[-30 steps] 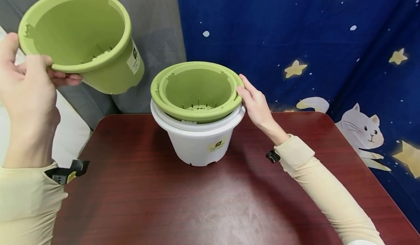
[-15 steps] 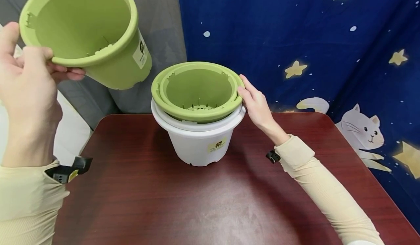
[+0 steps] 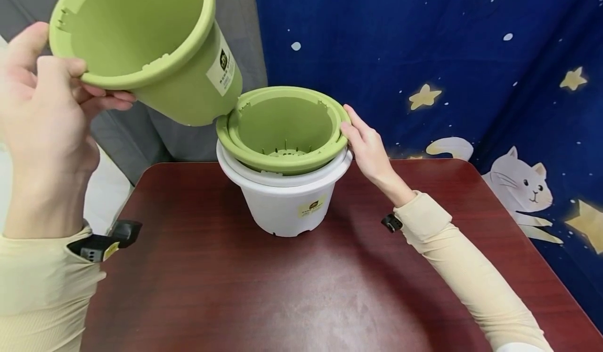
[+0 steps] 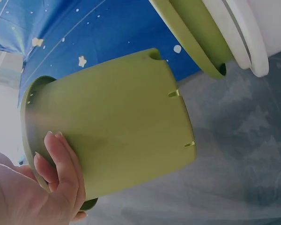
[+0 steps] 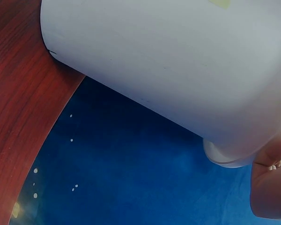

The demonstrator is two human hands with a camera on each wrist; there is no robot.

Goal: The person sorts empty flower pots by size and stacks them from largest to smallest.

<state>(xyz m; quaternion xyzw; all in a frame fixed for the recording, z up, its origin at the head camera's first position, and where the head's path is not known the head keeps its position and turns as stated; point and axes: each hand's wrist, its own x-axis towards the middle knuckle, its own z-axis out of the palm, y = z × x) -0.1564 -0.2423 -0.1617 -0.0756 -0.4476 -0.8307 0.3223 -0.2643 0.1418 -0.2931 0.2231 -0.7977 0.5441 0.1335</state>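
Observation:
My left hand (image 3: 52, 100) grips the rim of a green plastic flowerpot (image 3: 183, 92), holding it tilted in the air at upper left. Its labelled base end points right and overlaps the stack's left rim in the head view. In the left wrist view, fingers (image 4: 65, 164) lie along that pot's outer wall. A stack stands upright on the table: nested green pots (image 3: 282, 162) sit inside white pots (image 3: 273, 210), with drainage holes visible at the bottom of the inner one. My right hand (image 3: 369, 150) pinches the green rim on the stack's right side; the right wrist view mostly shows white pot wall (image 5: 154, 61).
The stack rests near the far edge of a dark red wooden table (image 3: 292, 284). Behind hang a blue curtain (image 3: 348, 37) with stars and a cat, and a grey curtain (image 3: 165, 137) at left. A white surface (image 3: 110, 184) lies beyond the table's left edge.
The left hand has carried the tilted green pot rightward, its base coming up to the stack's rim. The right hand and the stack have stayed in place.

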